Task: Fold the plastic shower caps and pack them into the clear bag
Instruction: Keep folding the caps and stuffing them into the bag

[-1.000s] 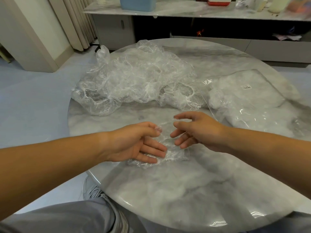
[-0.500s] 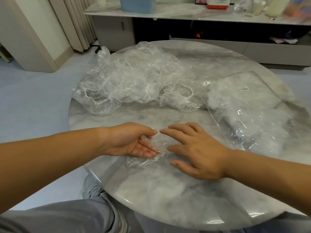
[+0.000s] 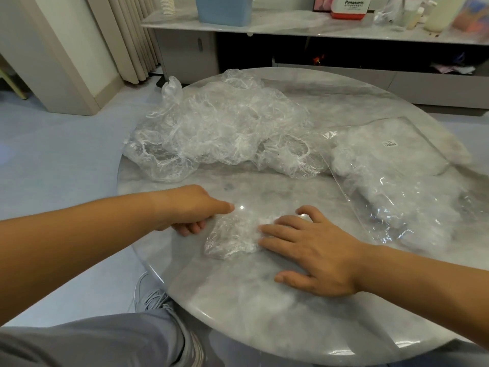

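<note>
on the table (image 3: 264,300), folded cap (image 3: 232,238) angled near-left to far-right, right hand (image 3: 317,255) flat on it, left hand (image 3: 190,207) clenched

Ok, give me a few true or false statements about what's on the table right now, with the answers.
1. The right hand lies flat, fingers on the flattened cap. True.
2. The clear bag carries a white barcode label. True.
3. The clear bag lies left of the pile of loose caps. False: it lies to the pile's right.
4. The clear bag is empty. False: bunched white plastic is already inside.
5. The left hand rests on the pile. False: it sits beside the flattened cap's left edge.
</note>
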